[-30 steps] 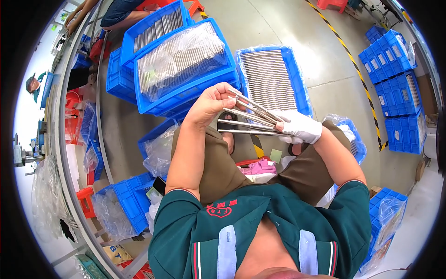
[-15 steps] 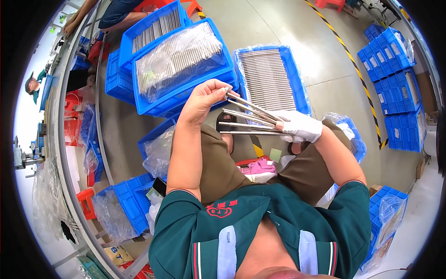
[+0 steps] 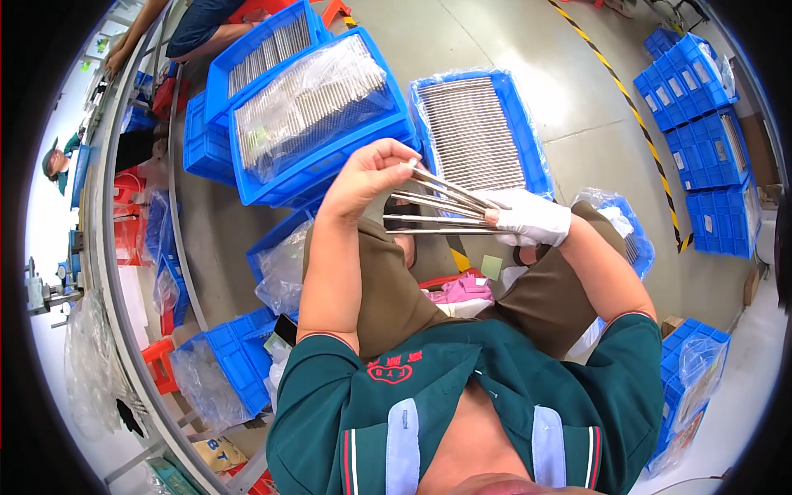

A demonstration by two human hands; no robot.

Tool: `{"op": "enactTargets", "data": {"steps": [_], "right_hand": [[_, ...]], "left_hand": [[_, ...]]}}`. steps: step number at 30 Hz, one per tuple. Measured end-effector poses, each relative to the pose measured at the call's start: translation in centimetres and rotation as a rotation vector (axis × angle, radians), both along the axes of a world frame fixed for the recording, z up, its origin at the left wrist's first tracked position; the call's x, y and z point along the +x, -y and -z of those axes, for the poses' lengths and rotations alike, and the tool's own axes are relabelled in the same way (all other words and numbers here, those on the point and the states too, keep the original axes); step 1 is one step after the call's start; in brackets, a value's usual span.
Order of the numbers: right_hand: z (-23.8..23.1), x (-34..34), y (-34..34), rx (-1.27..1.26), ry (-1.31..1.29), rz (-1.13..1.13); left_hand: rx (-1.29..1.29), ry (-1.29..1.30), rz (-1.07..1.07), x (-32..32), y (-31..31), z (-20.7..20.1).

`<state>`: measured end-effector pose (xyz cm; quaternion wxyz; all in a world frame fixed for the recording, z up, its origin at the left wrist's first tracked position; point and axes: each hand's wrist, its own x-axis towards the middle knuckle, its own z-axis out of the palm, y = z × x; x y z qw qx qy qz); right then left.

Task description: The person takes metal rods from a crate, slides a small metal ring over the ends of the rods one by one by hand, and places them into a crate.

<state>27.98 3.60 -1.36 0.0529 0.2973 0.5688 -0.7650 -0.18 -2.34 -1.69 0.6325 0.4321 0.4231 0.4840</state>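
My right hand [image 3: 536, 218], in a white glove with bare fingertips showing, grips several thin metal rods [image 3: 441, 220] by one end. The rods fan out toward the left above my lap. My bare left hand [image 3: 370, 180] is closed, thumb and forefinger pinching at the tip of the uppermost rod. Just beyond the hands stands a blue crate [image 3: 536, 157] lined with clear plastic, holding rows of similar metal rods [image 3: 472, 132].
Left of it, stacked blue crates [image 3: 330, 169] hold more rods under clear plastic [image 3: 305, 107]. A plastic-lined blue bin [image 3: 642, 239] stands by my right knee. More blue crates [image 3: 714, 157] are stacked at far right. A metal-framed bench [image 3: 111, 272] runs along the left; another person's arm [image 3: 132, 37] rests there.
My left hand has shifted slightly right along the tip of the top rod, and its fingers are a little straighter. The right hand still holds the rods in nearly the same place.
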Motion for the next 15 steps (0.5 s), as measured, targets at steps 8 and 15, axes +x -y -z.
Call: {"op": "enactTargets", "data": {"steps": [8, 15], "right_hand": [[2.5, 0.6, -0.4, 0.548, -0.186, 0.264], [1.4, -1.0, 1.4, 1.225, 0.304, 0.005]], "left_hand": [[-0.291, 0.616, -0.547, 0.3, -1.4, 3.6], [-0.178, 0.877, -0.377, 4.1, -3.1, 3.6]]}}
